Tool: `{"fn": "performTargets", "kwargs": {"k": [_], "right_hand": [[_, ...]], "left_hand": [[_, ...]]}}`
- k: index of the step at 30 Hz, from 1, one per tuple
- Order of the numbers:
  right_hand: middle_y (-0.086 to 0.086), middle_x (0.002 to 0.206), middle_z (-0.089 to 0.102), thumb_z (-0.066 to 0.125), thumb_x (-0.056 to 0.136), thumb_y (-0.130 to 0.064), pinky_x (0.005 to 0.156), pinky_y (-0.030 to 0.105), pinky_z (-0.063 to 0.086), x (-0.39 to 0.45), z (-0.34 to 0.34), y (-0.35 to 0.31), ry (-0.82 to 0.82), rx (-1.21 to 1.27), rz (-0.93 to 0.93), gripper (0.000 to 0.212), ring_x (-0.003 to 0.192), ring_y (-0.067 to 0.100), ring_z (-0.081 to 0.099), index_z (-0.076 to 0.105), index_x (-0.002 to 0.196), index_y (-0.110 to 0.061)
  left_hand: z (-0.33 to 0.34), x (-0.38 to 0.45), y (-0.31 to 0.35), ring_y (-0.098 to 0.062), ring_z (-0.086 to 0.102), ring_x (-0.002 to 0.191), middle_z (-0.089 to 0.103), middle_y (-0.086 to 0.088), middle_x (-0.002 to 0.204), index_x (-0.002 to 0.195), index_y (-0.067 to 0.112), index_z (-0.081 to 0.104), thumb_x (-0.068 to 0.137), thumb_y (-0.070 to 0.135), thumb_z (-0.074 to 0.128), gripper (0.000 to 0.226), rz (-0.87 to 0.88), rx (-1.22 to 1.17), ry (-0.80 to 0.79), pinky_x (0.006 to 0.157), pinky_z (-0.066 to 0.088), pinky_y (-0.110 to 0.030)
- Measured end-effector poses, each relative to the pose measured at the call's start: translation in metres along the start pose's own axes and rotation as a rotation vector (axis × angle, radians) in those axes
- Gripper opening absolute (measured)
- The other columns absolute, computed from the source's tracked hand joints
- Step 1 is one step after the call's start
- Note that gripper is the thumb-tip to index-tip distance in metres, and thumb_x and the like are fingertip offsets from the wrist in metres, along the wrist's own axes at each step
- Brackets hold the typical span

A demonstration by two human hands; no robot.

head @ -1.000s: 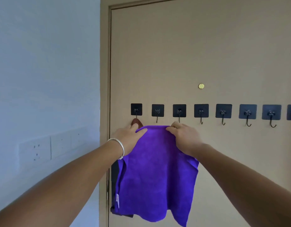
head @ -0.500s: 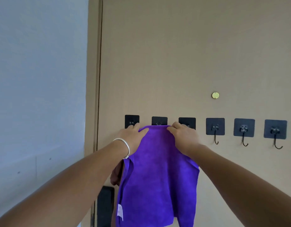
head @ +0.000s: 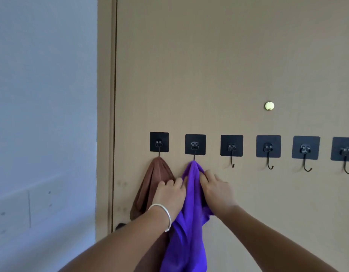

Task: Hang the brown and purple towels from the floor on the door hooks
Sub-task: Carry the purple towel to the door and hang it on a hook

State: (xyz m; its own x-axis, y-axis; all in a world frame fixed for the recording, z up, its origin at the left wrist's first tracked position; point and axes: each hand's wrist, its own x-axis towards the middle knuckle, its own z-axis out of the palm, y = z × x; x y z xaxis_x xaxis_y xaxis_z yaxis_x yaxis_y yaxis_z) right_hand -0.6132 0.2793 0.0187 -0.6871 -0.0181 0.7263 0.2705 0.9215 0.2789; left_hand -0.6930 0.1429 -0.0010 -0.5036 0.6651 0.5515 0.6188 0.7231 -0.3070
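Soft purple towel (head: 191, 222) bunched on second hook (head: 195, 146), left hand (head: 170, 195) and right hand (head: 216, 191) pinching its folds, brown towel (head: 152, 179) draped on first hook (head: 159, 143), partly hidden, bottoms cut off

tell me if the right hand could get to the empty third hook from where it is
Probably yes: the right hand touches the purple towel just below and left of the third hook, and nothing hangs between them.

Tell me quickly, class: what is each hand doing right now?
Left hand: fingers rest on the purple towel, whether curled round it cannot be told.
Right hand: grips the purple towel.
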Motion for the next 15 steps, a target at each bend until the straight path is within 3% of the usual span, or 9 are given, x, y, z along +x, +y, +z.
{"fn": "performTargets", "kwargs": {"k": [2, 5, 11, 15], "right_hand": [[0.009, 0.084, 0.063, 0.085, 0.056, -0.009, 0.034, 0.027, 0.041, -0.005, 0.009, -0.006, -0.047, 0.027, 0.035, 0.047, 0.061, 0.022, 0.061, 0.069, 0.1, -0.005], [0.011, 0.113, 0.058, 0.063, 0.083, -0.011, 0.056, 0.036, 0.052, -0.009, 0.013, -0.008, -0.161, 0.087, 0.093, 0.046, 0.09, 0.028, 0.06, 0.054, 0.128, -0.007], [0.009, 0.103, 0.061, 0.075, 0.069, -0.017, 0.061, 0.038, 0.051, -0.025, 0.007, 0.004, -0.153, 0.036, 0.089, 0.041, 0.084, 0.029, 0.059, 0.065, 0.109, -0.016], [0.005, 0.112, 0.054, 0.05, 0.089, -0.022, 0.078, 0.037, 0.045, -0.036, 0.011, 0.007, -0.217, 0.073, 0.019, 0.024, 0.098, 0.027, 0.053, 0.057, 0.113, -0.019]], "left_hand": [[0.004, -0.003, 0.011, -0.03, 0.053, 0.107, 0.046, -0.009, 0.123, 0.143, 0.012, 0.031, 0.098, 0.008, 0.031, 0.046, -0.033, -0.074, -0.056, 0.083, 0.045, -0.043], [0.005, -0.01, 0.019, -0.029, 0.047, 0.113, 0.042, -0.01, 0.127, 0.138, 0.011, 0.039, 0.095, 0.009, 0.037, 0.043, -0.045, -0.116, -0.074, 0.087, 0.044, -0.041], [-0.004, -0.024, 0.005, -0.031, 0.038, 0.12, 0.038, -0.01, 0.134, 0.126, 0.014, 0.054, 0.093, 0.015, 0.043, 0.035, 0.085, 0.023, -0.106, 0.095, 0.035, -0.042], [-0.021, -0.027, -0.011, -0.029, 0.044, 0.113, 0.05, -0.007, 0.122, 0.115, 0.014, 0.059, 0.088, 0.011, 0.043, 0.031, 0.05, 0.048, -0.119, 0.092, 0.036, -0.04]]}}
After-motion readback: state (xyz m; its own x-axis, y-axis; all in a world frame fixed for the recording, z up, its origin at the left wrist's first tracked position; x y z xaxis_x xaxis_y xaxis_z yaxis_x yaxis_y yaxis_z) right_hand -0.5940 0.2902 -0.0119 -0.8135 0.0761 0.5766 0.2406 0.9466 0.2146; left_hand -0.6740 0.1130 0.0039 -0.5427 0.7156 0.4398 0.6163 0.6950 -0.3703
